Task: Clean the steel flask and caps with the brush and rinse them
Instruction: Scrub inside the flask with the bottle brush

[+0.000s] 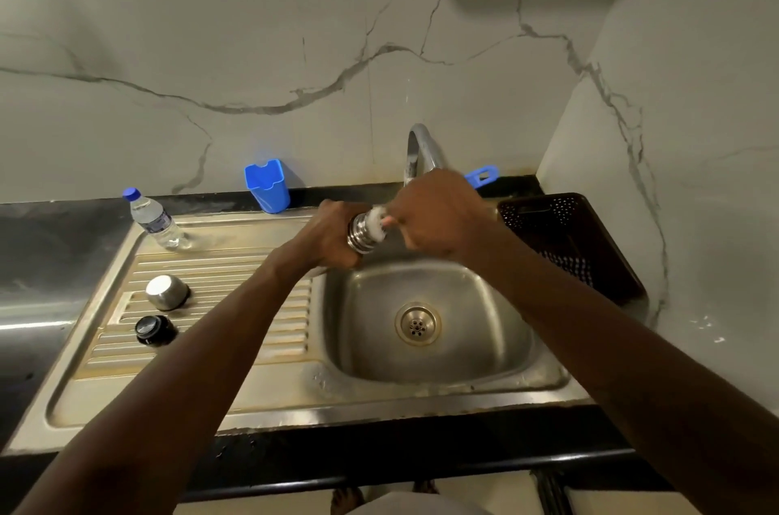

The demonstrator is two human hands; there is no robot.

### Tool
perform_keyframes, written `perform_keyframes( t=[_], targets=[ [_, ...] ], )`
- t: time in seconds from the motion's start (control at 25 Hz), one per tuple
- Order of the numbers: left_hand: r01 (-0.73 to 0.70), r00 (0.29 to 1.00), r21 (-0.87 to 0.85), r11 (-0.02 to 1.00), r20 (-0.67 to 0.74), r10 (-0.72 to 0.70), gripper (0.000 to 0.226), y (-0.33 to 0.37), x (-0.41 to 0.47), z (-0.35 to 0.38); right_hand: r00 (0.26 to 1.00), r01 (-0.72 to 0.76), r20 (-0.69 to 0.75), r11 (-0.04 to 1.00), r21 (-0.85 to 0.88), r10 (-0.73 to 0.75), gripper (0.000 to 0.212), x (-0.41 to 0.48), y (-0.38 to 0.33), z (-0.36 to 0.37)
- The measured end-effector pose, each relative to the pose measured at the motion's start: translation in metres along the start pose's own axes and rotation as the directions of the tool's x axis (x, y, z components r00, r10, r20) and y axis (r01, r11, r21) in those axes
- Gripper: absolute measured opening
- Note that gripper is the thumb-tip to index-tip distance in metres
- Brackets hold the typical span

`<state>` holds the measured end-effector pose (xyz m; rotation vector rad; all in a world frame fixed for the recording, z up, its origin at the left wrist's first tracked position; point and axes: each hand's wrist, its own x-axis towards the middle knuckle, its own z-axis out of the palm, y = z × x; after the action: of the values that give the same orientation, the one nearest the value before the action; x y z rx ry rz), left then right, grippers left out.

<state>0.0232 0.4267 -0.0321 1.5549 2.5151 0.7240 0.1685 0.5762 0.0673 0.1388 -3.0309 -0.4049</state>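
My left hand grips the steel flask over the back edge of the sink basin; only the flask's ridged neck shows past my fingers. My right hand holds the brush, whose white foamy bristles sit at the flask's mouth; the handle is hidden in my fist. A steel cap lies upside down on the ribbed drainboard. A black inner cap rests just in front of it.
The tap spout arches right behind my hands. A clear water bottle with blue lid stands at the drainboard's back left. A blue holder leans on the marble wall. A dark perforated basket sits right of the sink.
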Motion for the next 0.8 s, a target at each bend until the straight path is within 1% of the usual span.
perform_keyframes(
  t=[0.08,0.16,0.24,0.28,0.36,0.44,0.56,0.64,0.72,0.8],
  targets=[
    [-0.027,1.0,-0.015,1.0,0.0,0.027,0.046,0.007,0.005,0.006,0.999,0.035,0.037,0.999,-0.022,-0.034,0.01,0.001,-0.011,0.005],
    [0.02,0.997,0.004,1.0,-0.073,-0.02,0.045,0.003,0.003,0.007,0.999,-0.047,0.023,0.998,0.036,0.047,0.01,0.003,-0.004,0.011],
    [0.067,0.98,0.074,0.995,-0.193,-0.052,0.041,-0.006,-0.001,0.005,0.99,-0.139,0.025,0.985,0.101,0.137,0.021,0.003,0.01,0.014],
    [0.092,0.968,0.1,0.991,-0.24,-0.066,0.039,-0.01,-0.002,0.003,0.982,-0.187,0.034,0.973,0.138,0.184,0.024,0.003,0.016,0.014],
    [0.127,0.946,0.116,0.985,-0.314,-0.085,0.04,-0.009,0.0,0.002,0.946,-0.324,0.083,0.899,0.295,0.314,0.022,0.004,0.023,0.016],
    [0.142,0.92,0.102,0.985,-0.382,-0.093,0.043,0.002,0.007,0.006,0.909,-0.414,0.142,0.807,0.421,0.393,0.019,0.01,0.013,0.017],
    [0.084,0.906,0.084,0.993,-0.422,-0.042,0.039,0.019,0.014,0.017,0.879,-0.477,0.259,0.729,0.492,0.401,0.014,0.018,-0.01,0.023],
    [0.082,0.9,0.066,0.994,-0.433,-0.045,0.041,0.013,0.011,0.019,0.87,-0.493,0.295,0.693,0.526,0.395,0.018,0.021,-0.011,0.026],
    [0.09,0.889,0.084,0.992,-0.456,-0.042,0.044,-0.001,0.001,0.018,0.858,-0.513,0.326,0.666,0.542,0.396,0.026,0.021,-0.002,0.025],
    [0.12,0.875,0.069,0.99,-0.479,-0.073,0.045,-0.012,-0.005,0.014,0.844,-0.536,0.327,0.666,0.519,0.425,0.028,0.022,0.007,0.025]
  ],
)
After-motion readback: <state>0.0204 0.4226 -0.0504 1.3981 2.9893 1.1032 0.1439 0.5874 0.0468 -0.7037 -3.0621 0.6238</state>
